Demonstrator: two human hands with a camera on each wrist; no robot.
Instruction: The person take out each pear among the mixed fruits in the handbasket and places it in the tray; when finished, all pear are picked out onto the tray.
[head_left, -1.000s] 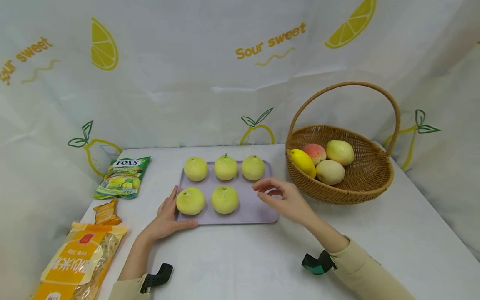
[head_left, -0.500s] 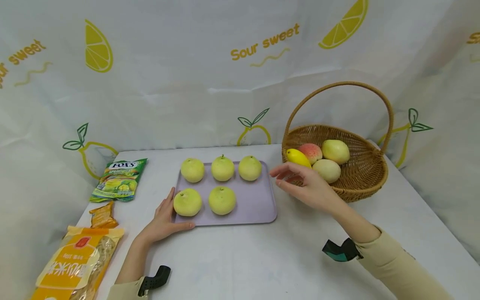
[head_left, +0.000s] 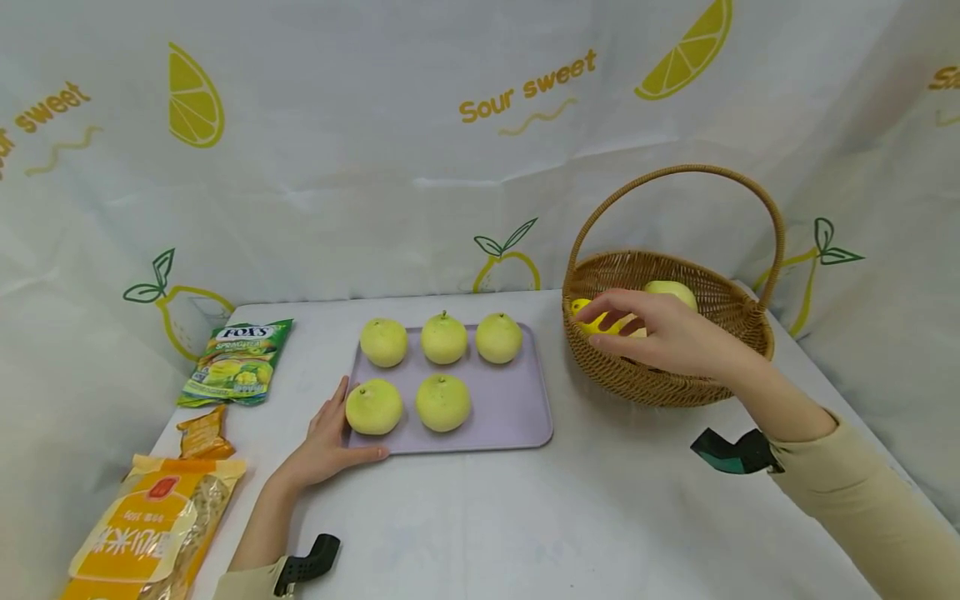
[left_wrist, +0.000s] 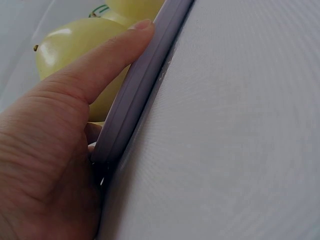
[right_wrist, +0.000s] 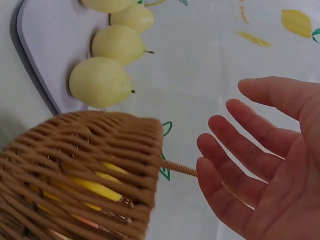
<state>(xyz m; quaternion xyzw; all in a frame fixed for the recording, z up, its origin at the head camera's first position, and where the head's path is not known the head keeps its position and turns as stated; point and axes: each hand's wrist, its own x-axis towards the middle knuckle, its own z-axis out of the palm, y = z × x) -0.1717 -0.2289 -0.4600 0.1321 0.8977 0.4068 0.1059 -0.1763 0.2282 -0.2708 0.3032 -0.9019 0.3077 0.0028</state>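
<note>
A lilac tray [head_left: 513, 412] bears several round yellow-green pears [head_left: 442, 403], three along the back and two at the front left. My left hand [head_left: 321, 448] rests at the tray's front left corner, its straight thumb on the front rim and its fingers along the left side. Over the near left part of a wicker basket [head_left: 652, 390] hovers my right hand [head_left: 678, 335], fingers loosely bent and nothing between them. Inside the basket, a yellow oblong fruit [head_left: 583, 308] and a pale green fruit [head_left: 670, 290] show partly; my right hand hides the other fruit.
At the left lie a green FOX'S candy bag [head_left: 240, 360], a small orange packet [head_left: 204, 433] and a large yellow food bag [head_left: 153, 533]. The basket's tall handle [head_left: 678, 169] arches above it. A white printed cloth [head_left: 360, 192] hangs behind the table.
My right hand has moved right from the tray's right edge to above the basket, covering the peach there. My left hand stays on the tray. The whole view has shifted slightly.
</note>
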